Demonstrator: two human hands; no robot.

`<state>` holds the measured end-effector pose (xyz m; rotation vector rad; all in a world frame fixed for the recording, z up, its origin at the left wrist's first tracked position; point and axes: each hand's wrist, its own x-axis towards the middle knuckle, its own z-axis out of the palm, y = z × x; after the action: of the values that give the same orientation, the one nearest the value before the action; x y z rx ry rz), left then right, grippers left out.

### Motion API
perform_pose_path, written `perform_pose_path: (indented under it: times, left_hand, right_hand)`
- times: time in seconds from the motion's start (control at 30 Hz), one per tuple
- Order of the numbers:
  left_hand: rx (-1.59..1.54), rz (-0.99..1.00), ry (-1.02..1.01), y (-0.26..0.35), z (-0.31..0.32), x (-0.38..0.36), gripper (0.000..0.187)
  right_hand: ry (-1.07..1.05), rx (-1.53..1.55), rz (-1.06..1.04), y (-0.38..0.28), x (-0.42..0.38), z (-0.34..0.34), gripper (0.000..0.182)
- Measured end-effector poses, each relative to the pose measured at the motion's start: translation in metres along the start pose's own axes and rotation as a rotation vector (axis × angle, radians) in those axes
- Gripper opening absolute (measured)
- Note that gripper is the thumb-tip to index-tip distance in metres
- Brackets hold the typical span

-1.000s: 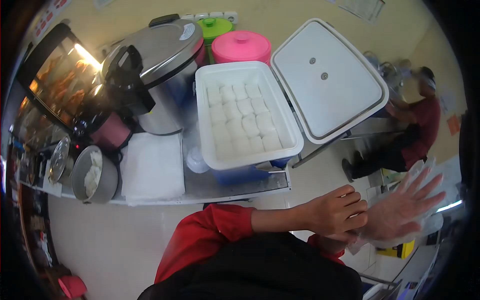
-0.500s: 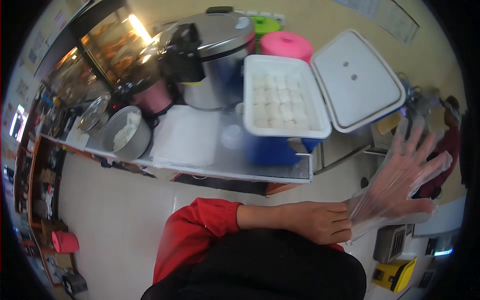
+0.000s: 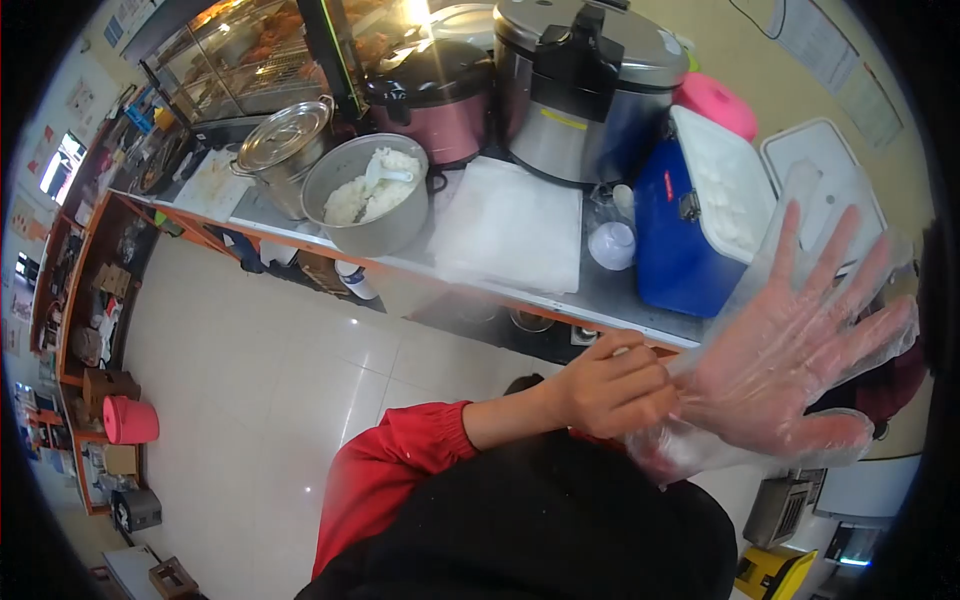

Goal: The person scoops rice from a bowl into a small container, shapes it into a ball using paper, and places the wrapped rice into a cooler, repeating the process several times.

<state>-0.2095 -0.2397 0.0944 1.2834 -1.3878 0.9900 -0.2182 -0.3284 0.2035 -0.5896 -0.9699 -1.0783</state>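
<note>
A clear plastic glove (image 3: 655, 455) covers my right hand (image 3: 785, 350), which is raised with its palm toward me and its fingers spread. My left hand (image 3: 615, 388) is bare and closed at the right wrist, pinching the glove's cuff. Behind the gloved fingers stands a blue cooler box (image 3: 672, 235) with white wrapped-looking portions inside, partly hidden. Its white lid (image 3: 825, 160) leans open behind it.
Along the counter are a pot of rice (image 3: 385, 230) with a white scoop (image 3: 388, 175), a lidded steel pot (image 3: 290, 140), a pink rice cooker (image 3: 445, 115), a large steel cooker (image 3: 560, 140), white paper sheets (image 3: 510, 220) and a white bowl (image 3: 612, 245). A pink bucket (image 3: 130, 420) stands far left.
The view has swung left, bringing the rice pot and display case nearer the middle. My left hand still grips the glove cuff, now a little higher in view.
</note>
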Motion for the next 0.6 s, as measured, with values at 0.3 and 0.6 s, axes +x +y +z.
perform_pose_path:
  times: [0.3,0.6]
  left_hand:
    - [-0.173,-0.061,-0.504,-0.038,0.002,-0.018,0.030]
    - [0.158,-0.725,-1.261,-0.235,0.153,-0.123,0.095]
  right_hand:
    - [-0.074,0.014,0.158,-0.012,0.023,-0.056,0.083]
    - [0.595,-1.055,0.270,-0.021,0.030,-0.130,0.077]
